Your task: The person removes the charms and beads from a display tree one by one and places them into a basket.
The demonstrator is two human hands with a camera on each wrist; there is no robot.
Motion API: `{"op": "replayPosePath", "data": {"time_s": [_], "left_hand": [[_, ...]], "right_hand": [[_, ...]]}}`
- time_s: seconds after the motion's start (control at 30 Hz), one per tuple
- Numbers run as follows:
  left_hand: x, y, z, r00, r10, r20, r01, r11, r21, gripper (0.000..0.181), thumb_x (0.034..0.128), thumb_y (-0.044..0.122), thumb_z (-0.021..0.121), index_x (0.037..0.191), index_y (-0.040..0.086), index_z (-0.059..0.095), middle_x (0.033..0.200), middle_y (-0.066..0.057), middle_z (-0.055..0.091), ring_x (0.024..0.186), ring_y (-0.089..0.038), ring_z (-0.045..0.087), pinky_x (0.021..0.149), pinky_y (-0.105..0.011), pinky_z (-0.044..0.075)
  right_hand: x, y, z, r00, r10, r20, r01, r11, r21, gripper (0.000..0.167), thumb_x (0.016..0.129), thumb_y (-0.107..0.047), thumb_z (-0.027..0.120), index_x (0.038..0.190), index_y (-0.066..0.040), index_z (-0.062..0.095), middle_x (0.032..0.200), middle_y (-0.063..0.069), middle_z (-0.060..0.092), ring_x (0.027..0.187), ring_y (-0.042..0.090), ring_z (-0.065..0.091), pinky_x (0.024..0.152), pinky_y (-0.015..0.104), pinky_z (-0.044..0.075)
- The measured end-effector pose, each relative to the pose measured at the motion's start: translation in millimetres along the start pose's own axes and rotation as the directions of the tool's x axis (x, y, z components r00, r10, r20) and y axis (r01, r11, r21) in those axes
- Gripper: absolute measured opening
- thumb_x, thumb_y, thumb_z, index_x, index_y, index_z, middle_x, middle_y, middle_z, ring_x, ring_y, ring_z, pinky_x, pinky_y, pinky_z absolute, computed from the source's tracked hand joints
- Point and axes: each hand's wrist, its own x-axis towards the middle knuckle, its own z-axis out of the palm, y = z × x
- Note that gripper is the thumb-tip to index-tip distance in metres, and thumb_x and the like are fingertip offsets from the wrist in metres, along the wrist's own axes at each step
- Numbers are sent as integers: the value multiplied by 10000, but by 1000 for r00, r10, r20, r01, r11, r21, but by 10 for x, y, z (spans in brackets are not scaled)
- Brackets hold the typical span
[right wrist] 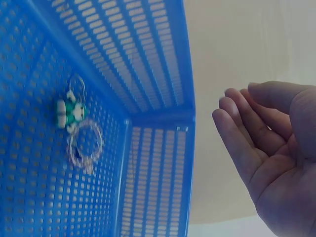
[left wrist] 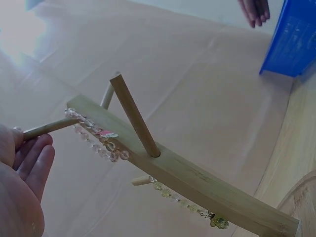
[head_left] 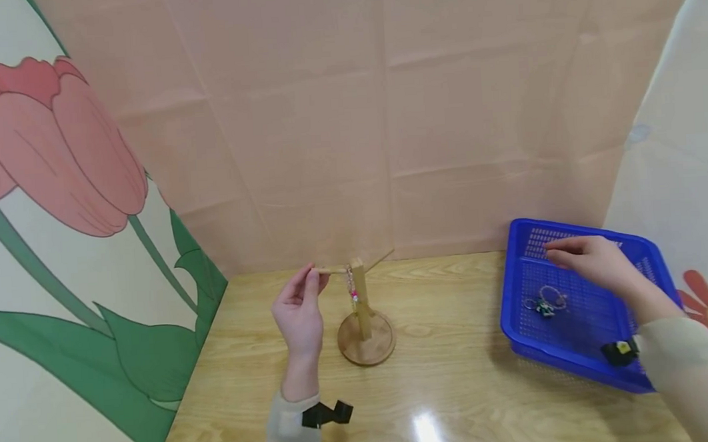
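A wooden stand (head_left: 362, 300) with pegs rises from a round base. The left hand (head_left: 301, 310) pinches the end of its upper left peg (left wrist: 52, 127) between thumb and fingers. From that peg, close to the post, hangs a pink beaded bracelet (left wrist: 94, 136); a yellow-green beaded one (left wrist: 185, 201) hangs from a lower peg. The right hand (head_left: 593, 262) is held above the blue basket (head_left: 516, 336), fingers extended and nothing in them. Inside the basket lie a pink bracelet (right wrist: 85, 143) and a green and white charm (right wrist: 70, 112) on a ring.
The basket stands on the right of the wooden table (head_left: 445, 356), against the side wall. A pink cloth backdrop (head_left: 325, 129) hangs behind the stand, and a tulip-print panel (head_left: 56, 150) is at the left.
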Motion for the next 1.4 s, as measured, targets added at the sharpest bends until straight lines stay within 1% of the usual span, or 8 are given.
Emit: {"op": "replayPosePath", "data": {"time_s": [0.13,0.33,0.57,0.73,0.97,1.1,1.23,1.4], "left_hand": [[24,-17,11,999,-32,1,32,999,-14,199,1024,2,714,1167,-135,734,1012,-196,789,895,-171,792,890,-385,672],[71,-19,29,996,-84,6,84,996,-27,203,1025,15,717,1177,-117,738,1018,-174,793,896,-175,794,898,-396,670],[190,-29,25,991,-127,32,128,992,-20,199,1031,11,706,1175,-123,736,996,-167,794,888,-188,798,887,-404,673],[302,-39,6,983,-173,56,173,985,-7,214,1043,22,692,1190,-129,730,1013,-199,790,898,-195,799,885,-398,675],[473,-92,-9,959,-269,92,273,961,-39,254,1053,42,686,1216,-152,711,1046,-233,776,892,-194,794,886,-389,675],[571,-144,-1,940,-313,134,319,948,-22,262,1059,60,685,1251,-115,713,1049,-178,781,923,-195,786,928,-390,662],[601,-148,-6,935,-328,137,328,944,25,294,1062,38,669,1317,-108,680,1091,-145,769,965,-176,770,970,-368,645],[467,-102,-106,946,-295,130,280,952,122,281,1049,7,671,1291,-136,675,1188,-272,743,999,-147,774,959,-330,648]], "right_hand": [[-11,-104,53,999,-32,-26,32,999,-18,524,1115,-404,596,1412,23,660,1287,265,719,1118,421,715,896,558,639],[-68,-334,50,998,-46,-44,46,999,14,537,1107,-454,594,1438,-38,663,1380,268,673,1220,477,655,980,652,572],[-135,-663,70,993,-73,-96,75,997,17,498,1082,-487,627,1408,-120,709,1326,159,731,1207,389,681,826,192,550],[-152,-867,145,990,-97,-100,101,994,38,471,1084,-468,633,1400,-130,718,1313,145,736,1196,378,686,878,285,584],[-127,-1078,259,985,-124,-116,134,988,75,440,1085,-412,655,1363,-81,733,1269,159,750,1155,331,688,809,86,506],[-119,-1183,319,984,-135,-114,147,984,102,410,1082,-384,671,1343,-76,744,1226,130,770,1096,237,700,800,63,511],[-117,-1265,376,981,-157,-114,171,977,125,377,1080,-354,681,1335,-85,751,1207,112,778,1056,168,703,804,67,523],[-104,-1329,414,977,-176,-124,191,974,123,359,1076,-352,688,1315,-96,766,1186,91,786,1016,84,692,795,73,528]]}}
